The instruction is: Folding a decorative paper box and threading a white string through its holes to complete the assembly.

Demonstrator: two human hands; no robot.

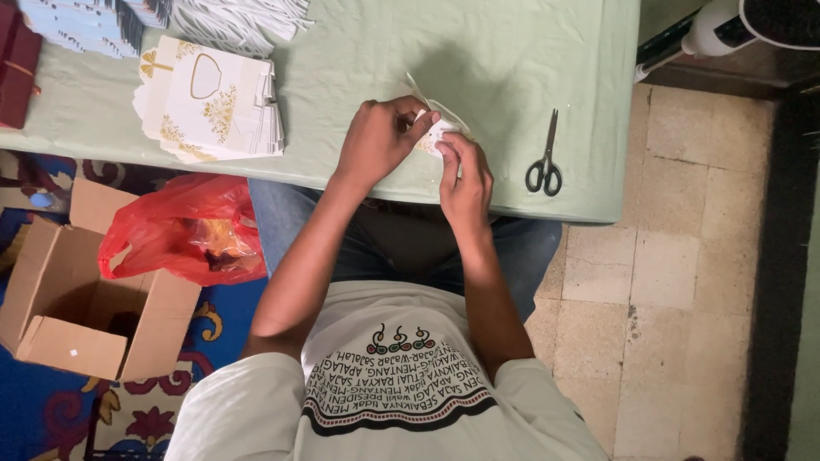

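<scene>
Our left hand (376, 141) and right hand (465, 183) both pinched shut on small white paper piece (440, 135), white string (427, 96) poking above fingertips; scissors (545, 158) just right of them.

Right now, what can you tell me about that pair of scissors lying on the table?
The scissors are small, with dark loop handles and slim metal-looking blades. They lie flat and closed on the pale green cloth that covers the table, handles toward the person and near the table's front edge, tips pointing away. Nothing touches them: they sit apart, just beside the right hand, which, together with the left hand, works on a small white piece.
</scene>
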